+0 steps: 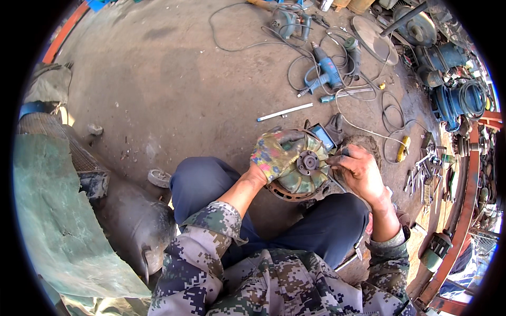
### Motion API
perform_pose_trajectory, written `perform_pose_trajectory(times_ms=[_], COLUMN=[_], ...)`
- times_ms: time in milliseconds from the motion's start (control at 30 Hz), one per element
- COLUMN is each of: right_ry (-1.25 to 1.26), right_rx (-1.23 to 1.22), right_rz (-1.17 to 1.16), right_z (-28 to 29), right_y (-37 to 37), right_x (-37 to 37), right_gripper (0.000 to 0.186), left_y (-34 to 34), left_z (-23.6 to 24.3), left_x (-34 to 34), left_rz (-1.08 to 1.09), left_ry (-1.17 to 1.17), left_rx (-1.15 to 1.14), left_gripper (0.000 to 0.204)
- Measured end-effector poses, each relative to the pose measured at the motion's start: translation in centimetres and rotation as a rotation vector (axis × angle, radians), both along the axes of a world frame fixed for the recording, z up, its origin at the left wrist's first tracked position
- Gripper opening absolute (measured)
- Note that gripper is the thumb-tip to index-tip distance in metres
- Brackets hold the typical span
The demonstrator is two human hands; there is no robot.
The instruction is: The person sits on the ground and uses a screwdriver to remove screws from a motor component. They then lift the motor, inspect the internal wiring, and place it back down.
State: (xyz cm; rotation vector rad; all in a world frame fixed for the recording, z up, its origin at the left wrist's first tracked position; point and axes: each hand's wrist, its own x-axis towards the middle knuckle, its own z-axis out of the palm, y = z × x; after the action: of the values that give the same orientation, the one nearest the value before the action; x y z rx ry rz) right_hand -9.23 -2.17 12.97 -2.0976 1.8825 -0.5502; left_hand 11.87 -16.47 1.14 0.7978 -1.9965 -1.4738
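Between my knees is a round, greenish, finned motor part (287,181) with a dark hub (307,161) in its middle and a rusty, slotted rim along its lower edge. My left hand (276,152), in a flower-patterned work glove, is closed on the part's upper left side. My right hand (358,168) is bare and blackened. Its fingers are pinched together just right of the hub, and whatever they hold is too small to make out. Right behind the part lie a dark box with a bluish face (322,136) and a dark glove (334,125).
Farther off lie a blue heat gun (327,71), tangled cables and a pale ruler-like strip (284,112). To the right are a yellow tape measure (404,149), several wrenches (420,171) and blue motors (453,102). A dark metal tank (134,226) stands at my left.
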Motion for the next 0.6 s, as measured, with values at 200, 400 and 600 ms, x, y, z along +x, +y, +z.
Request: perform_pose_trajectory(times_ms=[200, 400, 600], right_ry=[0.116, 0.206, 0.261], right_rx=[-0.066, -0.09, -0.057], right_rz=[0.083, 0.199, 0.24], right_z=[0.4, 0.9, 1.1], right_y=[-1.2, -1.8, -1.0], right_x=[-0.3, -0.7, -1.1], right_gripper=[0.026, 0.026, 0.033], left_y=[-0.2, -0.2, -0.2], left_z=[-0.4, -0.9, -0.5], left_x=[-0.2, -0.1, -0.2], left_rz=[-0.01, -0.003, -0.007], left_ry=[-0.044, -0.071, 0.007], left_rx=[-0.056, -0.136, -0.06], left_gripper=[0.032, 0.033, 0.03])
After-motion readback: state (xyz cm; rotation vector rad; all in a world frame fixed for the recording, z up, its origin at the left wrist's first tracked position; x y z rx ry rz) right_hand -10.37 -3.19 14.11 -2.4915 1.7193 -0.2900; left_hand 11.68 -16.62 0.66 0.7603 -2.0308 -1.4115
